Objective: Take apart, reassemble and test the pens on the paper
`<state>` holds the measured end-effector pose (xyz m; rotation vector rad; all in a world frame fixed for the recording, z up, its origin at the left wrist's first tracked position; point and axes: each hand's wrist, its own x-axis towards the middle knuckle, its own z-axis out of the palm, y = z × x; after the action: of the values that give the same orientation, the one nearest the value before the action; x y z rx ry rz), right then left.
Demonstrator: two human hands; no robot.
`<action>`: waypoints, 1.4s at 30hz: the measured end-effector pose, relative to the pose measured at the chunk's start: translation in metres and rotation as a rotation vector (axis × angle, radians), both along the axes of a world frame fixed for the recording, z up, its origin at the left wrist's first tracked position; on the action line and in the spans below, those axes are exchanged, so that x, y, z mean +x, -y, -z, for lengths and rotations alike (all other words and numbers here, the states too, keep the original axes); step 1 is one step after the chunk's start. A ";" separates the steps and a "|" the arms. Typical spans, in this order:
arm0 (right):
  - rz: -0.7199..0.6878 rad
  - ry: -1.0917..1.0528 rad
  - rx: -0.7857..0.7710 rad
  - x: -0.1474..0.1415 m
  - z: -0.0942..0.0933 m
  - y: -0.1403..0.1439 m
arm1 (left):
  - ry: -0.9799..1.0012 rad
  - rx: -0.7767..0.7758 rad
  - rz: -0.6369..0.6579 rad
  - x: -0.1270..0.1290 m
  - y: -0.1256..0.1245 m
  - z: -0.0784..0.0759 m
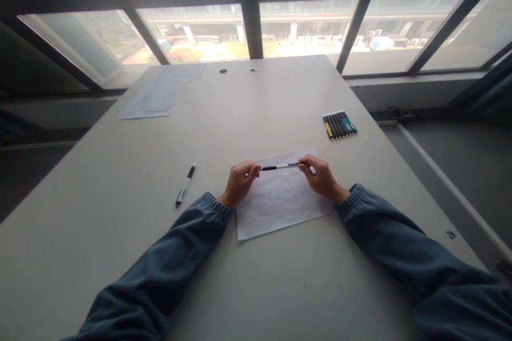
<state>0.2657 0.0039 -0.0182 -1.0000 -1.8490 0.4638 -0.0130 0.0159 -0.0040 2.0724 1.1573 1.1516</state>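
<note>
A slim white and black pen (pixel 280 167) lies level between my two hands, just above a sheet of paper (pixel 280 208) with faint line drawings. My left hand (pixel 240 181) pinches the pen's left end and my right hand (pixel 320 175) pinches its right end. Both hands hover over the far half of the sheet, near the middle of the white table (pixel 256 287). Dark blue sleeves cover both of my forearms.
A second black and white pen (pixel 184 186) lies on the table to the left. A row of several coloured markers (pixel 340 124) sits at the right. More sheets of paper (pixel 154 97) lie at the far left corner, under a large window.
</note>
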 end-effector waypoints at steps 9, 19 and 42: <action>0.009 -0.024 -0.016 0.001 0.002 -0.001 | 0.044 0.087 -0.016 0.002 -0.001 -0.001; 0.022 -0.024 -0.029 0.001 0.000 0.000 | 0.073 0.223 -0.013 0.004 0.000 -0.004; 0.004 -0.024 -0.024 0.002 0.001 0.000 | -0.047 -0.039 0.025 0.003 0.000 -0.004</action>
<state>0.2675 0.0040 -0.0192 -1.0106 -1.8238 0.4947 -0.0104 0.0156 0.0001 2.0888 1.1638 1.0655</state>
